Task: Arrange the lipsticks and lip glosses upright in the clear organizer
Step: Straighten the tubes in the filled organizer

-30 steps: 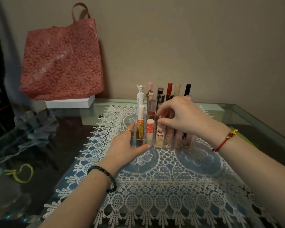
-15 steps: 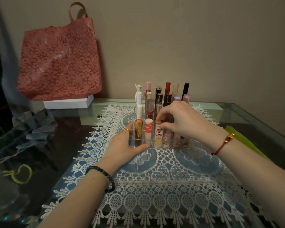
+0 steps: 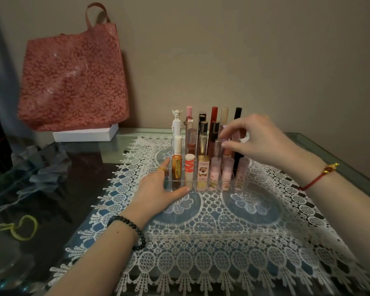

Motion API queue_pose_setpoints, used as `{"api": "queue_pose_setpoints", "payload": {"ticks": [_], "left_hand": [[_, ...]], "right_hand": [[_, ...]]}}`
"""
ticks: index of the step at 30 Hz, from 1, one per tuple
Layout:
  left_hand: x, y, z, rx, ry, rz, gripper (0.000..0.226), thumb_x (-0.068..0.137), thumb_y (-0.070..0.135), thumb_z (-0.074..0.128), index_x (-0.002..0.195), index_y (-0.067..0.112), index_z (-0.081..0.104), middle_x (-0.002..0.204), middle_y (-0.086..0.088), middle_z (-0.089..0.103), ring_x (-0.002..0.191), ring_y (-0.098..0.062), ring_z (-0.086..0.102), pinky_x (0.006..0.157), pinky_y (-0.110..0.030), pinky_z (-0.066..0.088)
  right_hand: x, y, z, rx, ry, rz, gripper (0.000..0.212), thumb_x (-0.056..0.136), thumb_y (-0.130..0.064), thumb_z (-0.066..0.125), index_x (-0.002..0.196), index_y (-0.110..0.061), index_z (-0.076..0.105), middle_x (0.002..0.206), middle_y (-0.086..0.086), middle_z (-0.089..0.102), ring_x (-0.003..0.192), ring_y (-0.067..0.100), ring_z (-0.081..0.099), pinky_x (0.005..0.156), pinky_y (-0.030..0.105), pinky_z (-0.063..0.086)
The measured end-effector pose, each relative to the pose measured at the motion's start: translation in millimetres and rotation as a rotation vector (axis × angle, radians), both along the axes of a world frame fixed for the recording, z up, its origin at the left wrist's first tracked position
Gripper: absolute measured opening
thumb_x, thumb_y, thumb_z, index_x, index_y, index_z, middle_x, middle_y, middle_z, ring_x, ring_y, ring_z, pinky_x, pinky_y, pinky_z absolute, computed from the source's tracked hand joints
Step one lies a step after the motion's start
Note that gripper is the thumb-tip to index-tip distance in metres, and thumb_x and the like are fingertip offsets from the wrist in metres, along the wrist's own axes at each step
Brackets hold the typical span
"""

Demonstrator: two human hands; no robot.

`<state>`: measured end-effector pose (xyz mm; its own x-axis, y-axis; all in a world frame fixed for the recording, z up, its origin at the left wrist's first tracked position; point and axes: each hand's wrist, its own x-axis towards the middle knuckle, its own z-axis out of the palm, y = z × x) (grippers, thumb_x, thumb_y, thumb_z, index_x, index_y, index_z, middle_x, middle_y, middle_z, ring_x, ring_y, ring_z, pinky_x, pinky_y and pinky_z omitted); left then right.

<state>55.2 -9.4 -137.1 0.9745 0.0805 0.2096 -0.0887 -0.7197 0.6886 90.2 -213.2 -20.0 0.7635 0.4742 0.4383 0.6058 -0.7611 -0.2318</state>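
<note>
Lifting my right hand off the front row, its fingers now hover loosely curled, gripping nothing, over the middle tubes. My left hand still braces the clear acrylic organizer, fingers flat and spread; every tube stands upright, so I judge it nearly done.

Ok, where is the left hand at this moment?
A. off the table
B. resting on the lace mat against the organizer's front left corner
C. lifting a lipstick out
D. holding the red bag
B: the left hand lies flat on the lace mat, thumb along the organizer front, holding nothing.
</note>
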Motion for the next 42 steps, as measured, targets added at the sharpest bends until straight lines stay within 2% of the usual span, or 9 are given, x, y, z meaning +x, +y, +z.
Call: {"api": "queue_pose_setpoints", "payload": {"ticks": [6, 8, 11, 14, 24, 29, 34, 38, 42], "left_hand": [[-1.0, -1.1, 0.4, 0.004, 0.01, 0.001, 0.096, 0.065, 0.051, 0.068, 0.141, 0.03, 0.015, 0.103, 0.006, 0.06, 0.082, -0.01, 0.06, 0.076, -0.032, 0.053], [-1.4, -1.1, 0.7, 0.011, 0.005, 0.006, 0.096, 0.065, 0.051, 0.069, 0.141, 0.03, 0.015, 0.107, 0.006, 0.06, 0.084, -0.011, 0.059, 0.08, -0.032, 0.052], [-1.5, -0.7, 1.2, 0.013, -0.013, 0.008, 0.094, 0.065, 0.049, 0.07, 0.141, 0.03, 0.018, 0.116, 0.006, 0.059, 0.096, -0.011, 0.057, 0.088, -0.032, 0.048], [-2.2, -1.4, 1.0, -0.002, -0.005, 0.005, 0.094, 0.066, 0.047, 0.071, 0.141, 0.03, 0.018, 0.117, 0.007, 0.058, 0.093, -0.011, 0.06, 0.086, -0.033, 0.05], [-1.8, -0.6, 1.2, 0.005, -0.014, -0.008, 0.092, 0.067, 0.046, 0.07, 0.141, 0.03, 0.018, 0.123, 0.004, 0.057, 0.093, -0.009, 0.06, 0.082, -0.025, 0.046], [-2.5, -1.0, 2.2, 0.016, 0.006, 0.001, 0.094, 0.067, 0.046, 0.07, 0.141, 0.029, 0.015, 0.122, 0.002, 0.057, 0.094, -0.011, 0.059, 0.085, -0.026, 0.046], [-1.7, -0.9, 2.1, 0.038, 0.008, 0.003, 0.094, 0.067, 0.047, 0.069, 0.141, 0.029, 0.016, 0.121, 0.002, 0.057, 0.091, -0.012, 0.06, 0.082, -0.026, 0.048], [-1.0, -0.2, 0.7, 0.023, 0.016, 0.008, 0.094, 0.066, 0.047, 0.07, 0.141, 0.031, 0.016, 0.119, 0.003, 0.058, 0.089, -0.011, 0.06, 0.08, -0.027, 0.05], [-0.7, 0.5, 0.6, 0.043, 0.008, 0.003, 0.095, 0.066, 0.049, 0.069, 0.141, 0.03, 0.016, 0.118, 0.004, 0.058, 0.085, -0.008, 0.058, 0.075, -0.02, 0.044]], "right_hand": [[1.2, -22.3, -4.4, 0.015, 0.017, -0.035, 0.011, 0.077, -0.023, 0.069, 0.085, -0.03, 0.069, 0.079, -0.017, 0.063, 0.07, -0.015, 0.048, 0.057, 0.0, 0.031], [-0.4, -23.0, -10.4, 0.009, 0.039, -0.024, 0.012, 0.076, -0.024, 0.069, 0.084, -0.033, 0.068, 0.078, -0.019, 0.063, 0.067, -0.02, 0.046, 0.057, 0.001, 0.033], [-0.1, -20.5, -22.2, -0.044, 0.017, -0.027, 0.012, 0.076, -0.029, 0.068, 0.088, -0.028, 0.069, 0.084, -0.016, 0.066, 0.071, -0.012, 0.052, 0.054, 0.004, 0.031], [2.2, -16.5, -33.1, -0.077, -0.026, -0.033, 0.015, 0.078, -0.031, 0.066, 0.091, -0.025, 0.069, 0.09, -0.011, 0.067, 0.079, 0.0, 0.056, 0.061, 0.006, 0.031], [4.3, -11.4, -41.7, -0.076, -0.017, -0.034, 0.017, 0.079, -0.033, 0.064, 0.09, -0.022, 0.068, 0.088, -0.009, 0.067, 0.078, 0.003, 0.058, 0.069, 0.014, 0.045], [4.8, -20.2, -28.2, 0.053, -0.049, -0.049, 0.015, 0.08, -0.032, 0.063, 0.091, -0.025, 0.068, 0.082, -0.013, 0.063, 0.069, -0.011, 0.05, 0.056, 0.006, 0.03], [12.4, -27.7, -12.3, 0.168, -0.074, -0.09, 0.014, 0.082, -0.027, 0.063, 0.092, -0.021, 0.07, 0.075, -0.017, 0.058, 0.06, -0.029, 0.04, 0.054, -0.005, 0.03], [19.0, -19.4, -11.9, 0.069, -0.012, -0.076, 0.022, 0.082, -0.03, 0.062, 0.102, -0.022, 0.067, 0.084, -0.012, 0.061, 0.059, -0.011, 0.044, 0.05, 0.009, 0.026], [23.5, -17.3, -12.4, 0.043, -0.006, -0.075, 0.018, 0.083, -0.029, 0.061, 0.098, -0.022, 0.069, 0.086, -0.011, 0.062, 0.057, -0.007, 0.04, 0.051, 0.01, 0.024]]}}
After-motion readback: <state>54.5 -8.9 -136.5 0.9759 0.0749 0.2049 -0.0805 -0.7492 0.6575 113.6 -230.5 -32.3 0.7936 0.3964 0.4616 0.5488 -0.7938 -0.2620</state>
